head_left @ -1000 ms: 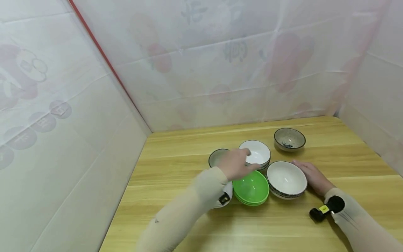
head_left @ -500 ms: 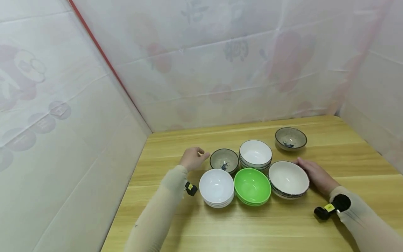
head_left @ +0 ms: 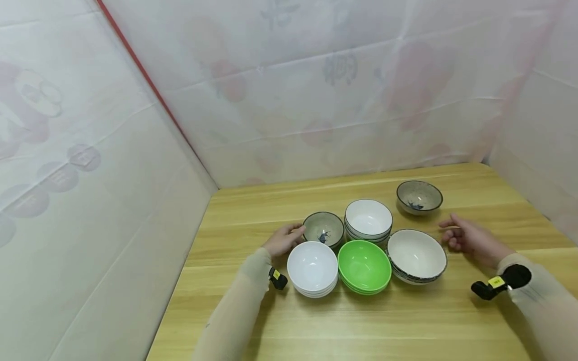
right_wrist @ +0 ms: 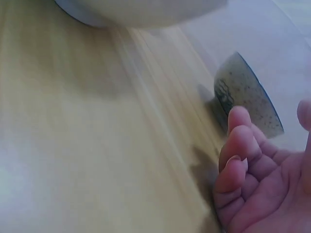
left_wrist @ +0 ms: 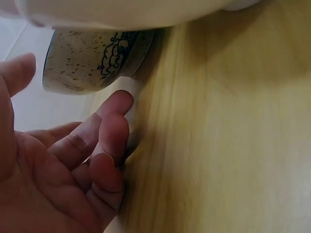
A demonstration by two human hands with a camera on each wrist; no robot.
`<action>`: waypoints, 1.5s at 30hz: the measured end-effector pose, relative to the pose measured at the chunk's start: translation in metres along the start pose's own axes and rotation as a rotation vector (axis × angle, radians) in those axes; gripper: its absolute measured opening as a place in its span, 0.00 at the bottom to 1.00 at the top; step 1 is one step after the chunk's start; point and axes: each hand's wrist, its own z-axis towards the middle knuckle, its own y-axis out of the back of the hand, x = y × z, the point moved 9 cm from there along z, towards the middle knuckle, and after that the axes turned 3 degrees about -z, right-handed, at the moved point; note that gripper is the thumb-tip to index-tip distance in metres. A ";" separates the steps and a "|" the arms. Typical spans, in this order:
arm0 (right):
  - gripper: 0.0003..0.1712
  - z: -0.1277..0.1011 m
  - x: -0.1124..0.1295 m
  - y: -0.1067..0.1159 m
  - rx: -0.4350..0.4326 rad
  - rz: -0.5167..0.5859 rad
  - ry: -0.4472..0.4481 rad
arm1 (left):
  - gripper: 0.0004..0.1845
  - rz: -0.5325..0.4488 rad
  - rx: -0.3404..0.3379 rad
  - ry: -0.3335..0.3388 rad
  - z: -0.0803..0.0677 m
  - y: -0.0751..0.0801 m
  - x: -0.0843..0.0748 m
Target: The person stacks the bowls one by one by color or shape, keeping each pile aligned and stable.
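Note:
In the head view my left hand is at the left side of a speckled grey bowl with a blue painted motif. The left wrist view has its loosely bent fingers just short of that bowl's outer wall, thumb apart. My right hand hovers right of a cream bowl stack, holding nothing. Beyond its fingertips, a matching grey bowl stands alone at the back right. Its speckled side shows past the relaxed fingers in the right wrist view.
A stack of white bowls and a stack of green bowls stand in front, side by side. Behind the green stack are dark-rimmed white bowls. Sheeted walls enclose the wooden table at its back and sides.
My left hand has swung left from over the bowls, then come in beside the left grey bowl. My right hand has left the cream stack and moved right.

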 end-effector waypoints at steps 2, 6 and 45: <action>0.33 0.001 0.002 0.009 -0.036 -0.035 -0.041 | 0.34 -0.003 0.010 -0.021 0.002 -0.002 -0.001; 0.39 0.008 0.008 0.022 -0.093 -0.097 -0.104 | 0.32 -0.054 0.050 -0.055 0.002 -0.006 -0.004; 0.47 0.055 0.036 0.032 -0.097 -0.401 -0.198 | 0.22 -0.150 0.022 -0.038 -0.007 -0.004 -0.008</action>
